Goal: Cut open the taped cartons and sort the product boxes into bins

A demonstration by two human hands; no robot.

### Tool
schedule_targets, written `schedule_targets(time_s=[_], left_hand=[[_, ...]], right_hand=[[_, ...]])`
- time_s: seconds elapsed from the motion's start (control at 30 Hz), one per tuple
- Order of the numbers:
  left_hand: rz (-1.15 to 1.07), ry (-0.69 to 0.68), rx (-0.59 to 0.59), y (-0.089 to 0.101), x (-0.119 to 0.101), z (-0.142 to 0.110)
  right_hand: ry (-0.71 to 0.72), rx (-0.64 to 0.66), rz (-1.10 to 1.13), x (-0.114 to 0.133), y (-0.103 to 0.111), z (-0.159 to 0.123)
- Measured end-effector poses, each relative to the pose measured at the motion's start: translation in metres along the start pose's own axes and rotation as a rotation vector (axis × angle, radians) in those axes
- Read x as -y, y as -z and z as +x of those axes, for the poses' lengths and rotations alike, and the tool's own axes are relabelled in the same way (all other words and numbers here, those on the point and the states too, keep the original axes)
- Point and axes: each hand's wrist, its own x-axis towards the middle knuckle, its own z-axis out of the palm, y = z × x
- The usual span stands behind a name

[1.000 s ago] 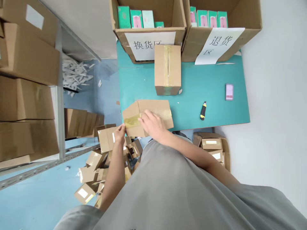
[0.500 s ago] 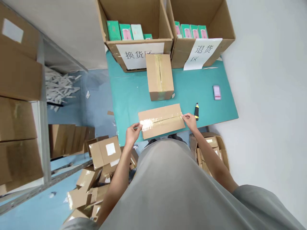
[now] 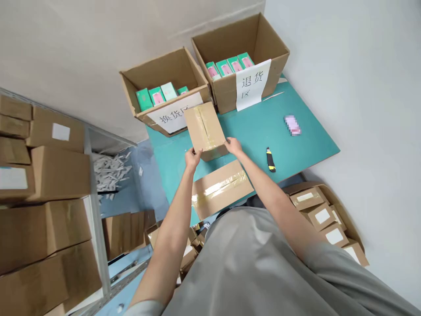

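Observation:
A taped cardboard box (image 3: 199,129) stands on the green table, in front of the two large open cartons. My left hand (image 3: 193,159) grips its near left corner, fingers closed against the edge. At its near right corner my right hand (image 3: 233,146) holds the box in the same way. Closer to my body lies a long, flatter cardboard carton (image 3: 219,197), with shiny tape along its top seam; neither hand is on it. A black and yellow utility knife (image 3: 270,159) rests to the right of my right hand.
Two open cartons with paper signs, a left carton (image 3: 164,66) and a right carton (image 3: 243,39), hold green and pink boxes. A pixelated pink item (image 3: 292,125) lies on the table (image 3: 312,145). Shelves at left bear boxes (image 3: 62,171); a bin of parcels (image 3: 329,224) stands at right.
Both hands have left the ends of the long carton and moved forward onto the taped box behind it. The camera view has turned and shifted.

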Motion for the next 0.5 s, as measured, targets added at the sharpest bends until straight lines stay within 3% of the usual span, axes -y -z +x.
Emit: schedule_targets(time_s=[0.07,0.17,0.33,0.5], left_hand=[[0.016,0.015,0.001,-0.008,-0.007,-0.004],[0.034,0.035,0.002,-0.031,-0.024,-0.02],[0.069,0.047,0.047,-0.105,-0.082,-0.029],[0.255,0.09,-0.057,-0.162,-0.124,-0.015]], right_hand=[[0.005,0.026,0.012,0.001,0.0,0.008],[0.015,0.051,0.026,-0.023,0.021,0.011],[0.007,0.007,0.036,-0.084,0.092,0.026],[0.064,0.025,0.112,-0.113,0.143,0.069]])
